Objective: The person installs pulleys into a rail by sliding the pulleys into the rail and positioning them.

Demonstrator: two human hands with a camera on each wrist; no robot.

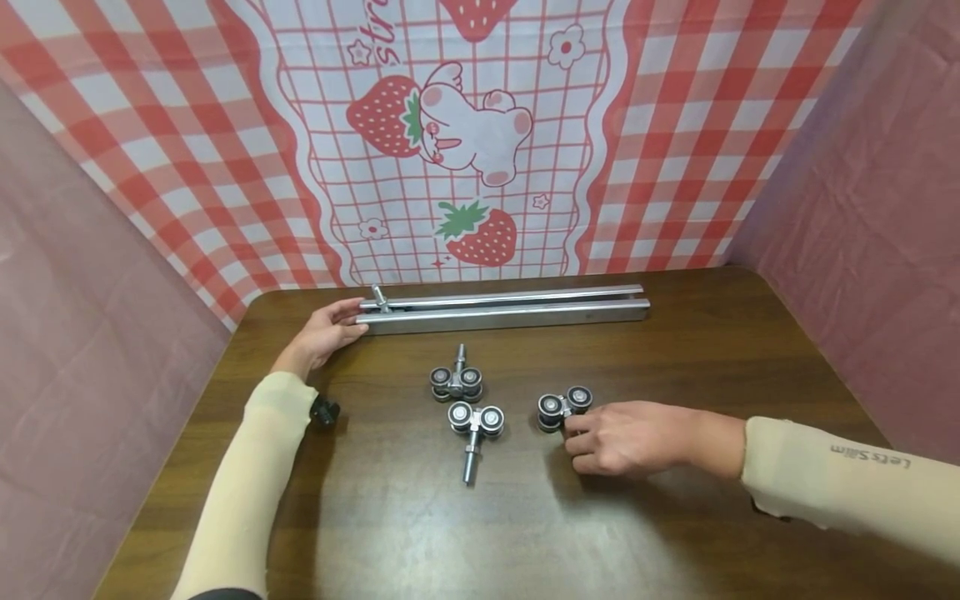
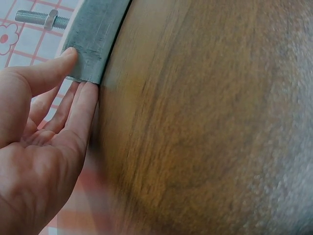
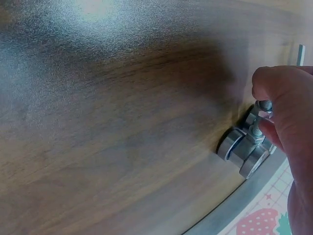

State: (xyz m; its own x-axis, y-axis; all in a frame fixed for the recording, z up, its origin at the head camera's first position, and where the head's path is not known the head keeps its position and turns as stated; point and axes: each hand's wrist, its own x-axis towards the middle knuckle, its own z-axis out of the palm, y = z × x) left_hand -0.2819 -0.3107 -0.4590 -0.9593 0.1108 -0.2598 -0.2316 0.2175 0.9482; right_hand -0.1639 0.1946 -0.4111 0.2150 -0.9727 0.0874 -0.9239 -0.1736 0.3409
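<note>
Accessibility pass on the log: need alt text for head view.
A person's right hand grips a wheeled metal roller at a wooden table while the left hand holds the left end of a metal rail. Two more rollers lie between the hands; a bolt stands up near the rail's held end.

Right sleeve [image 1: 855, 487]: dark lettering [image 1: 870, 457] near the cuff edge [image 1: 750, 446], upside down in the head view; "Lets" readable, then what looks like "Slim".
Cloth [image 1: 465, 150]: red letters [image 1: 384, 37] "str", turned sideways near the white panel's [image 1: 558, 150] wavy left edge, the word's rest cut off by the frame.
</note>
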